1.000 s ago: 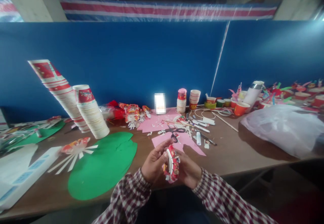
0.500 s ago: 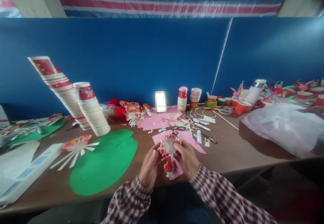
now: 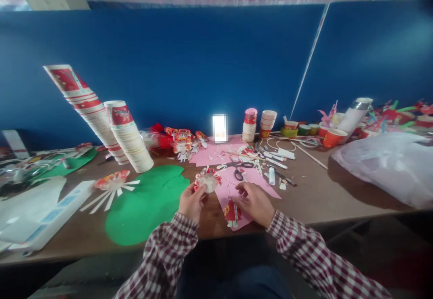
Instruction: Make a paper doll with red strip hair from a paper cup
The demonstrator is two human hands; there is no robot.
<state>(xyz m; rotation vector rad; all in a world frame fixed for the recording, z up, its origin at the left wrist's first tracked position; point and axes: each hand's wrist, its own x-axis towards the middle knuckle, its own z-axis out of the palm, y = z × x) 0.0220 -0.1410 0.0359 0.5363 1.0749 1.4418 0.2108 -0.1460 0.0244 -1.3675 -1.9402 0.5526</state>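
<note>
Between the thumb and fingers of my left hand (image 3: 192, 202) is a round paper cutout (image 3: 208, 181) with a red, scalloped border and a pale centre. My right hand (image 3: 254, 202) hovers over the pink paper (image 3: 225, 196), fingers curled and partly spread, with nothing visible between them. Just left of its fingertips, a small red paper figure (image 3: 232, 213) with white feet lies on the pink paper's near part. Black scissors (image 3: 238, 174) rest beyond my right hand on the same paper.
Two tall leaning stacks of paper cups (image 3: 131, 143) stand at the left, behind green paper (image 3: 145, 209). Paper figures (image 3: 182, 148) lean at the back. Markers (image 3: 274, 159) and a glue stick (image 3: 272, 176) lie right of centre, and a plastic bag (image 3: 385, 168) sits at the right.
My hands have moved apart. The round cutout has gone left with my left hand, while my right hand has let go of it. The red figure now lies apart from it. The view has shifted slightly.
</note>
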